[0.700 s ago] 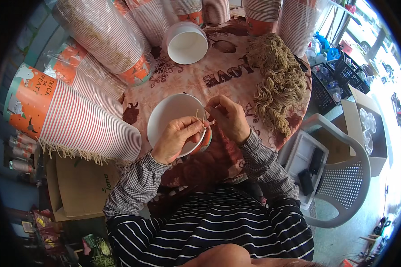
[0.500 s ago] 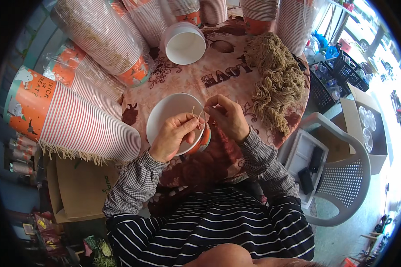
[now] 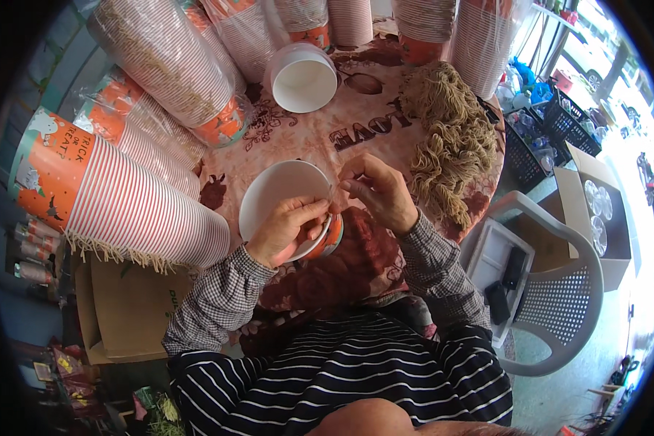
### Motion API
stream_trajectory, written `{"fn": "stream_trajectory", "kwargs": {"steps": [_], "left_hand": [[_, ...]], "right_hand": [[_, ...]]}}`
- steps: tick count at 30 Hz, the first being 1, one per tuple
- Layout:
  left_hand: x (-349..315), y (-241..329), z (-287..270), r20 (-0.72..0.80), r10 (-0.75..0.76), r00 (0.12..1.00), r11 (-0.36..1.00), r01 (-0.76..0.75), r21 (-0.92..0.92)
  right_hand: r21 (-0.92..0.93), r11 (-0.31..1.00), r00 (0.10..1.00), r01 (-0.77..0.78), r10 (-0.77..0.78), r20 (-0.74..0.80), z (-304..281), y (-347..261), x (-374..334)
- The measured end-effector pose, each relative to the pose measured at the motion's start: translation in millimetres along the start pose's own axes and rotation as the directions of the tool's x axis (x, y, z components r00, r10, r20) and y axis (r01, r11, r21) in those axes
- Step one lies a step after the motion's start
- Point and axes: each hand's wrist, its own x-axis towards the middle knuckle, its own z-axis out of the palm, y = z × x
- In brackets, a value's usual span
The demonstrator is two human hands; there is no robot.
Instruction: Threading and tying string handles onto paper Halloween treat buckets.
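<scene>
A round paper bucket (image 3: 275, 190), white inside and orange outside, is tilted on the table in front of me with its mouth facing up. My left hand (image 3: 289, 231) lies over its right rim, thumb and forefinger pinched on a short beige cord (image 3: 331, 192) there. Just right of the rim is my right hand (image 3: 380, 192), its thumb and forefinger closed together. What those fingertips hold, if anything, is too small to make out. A tangled heap of beige cords (image 3: 450, 145) lies at the right of the table.
At my left lies a long nested stack of paper buckets (image 3: 149, 200), cords hanging beneath it. Plastic-wrapped stacks (image 3: 163, 58) fill the far side. Another white bucket (image 3: 304, 83) lies beyond mine. On the right are a grey plastic chair (image 3: 559, 291), a cardboard box (image 3: 618, 218) and black crates (image 3: 523, 149).
My right hand has shifted slightly right, away from the rim. The cord ends that stood above my left fingertips show less now. My left hand stays at the bucket's rim.
</scene>
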Motion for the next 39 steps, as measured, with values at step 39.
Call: {"fn": "stream_trajectory", "kwargs": {"steps": [39], "left_hand": [[0, 24, 11, 0.062, 0.430, 0.901, 0.728, -0.387, 0.566]], "right_hand": [[-0.510, 0.838, 0.981, -0.193, 0.152, -0.121, 47, -20, -39]]}}
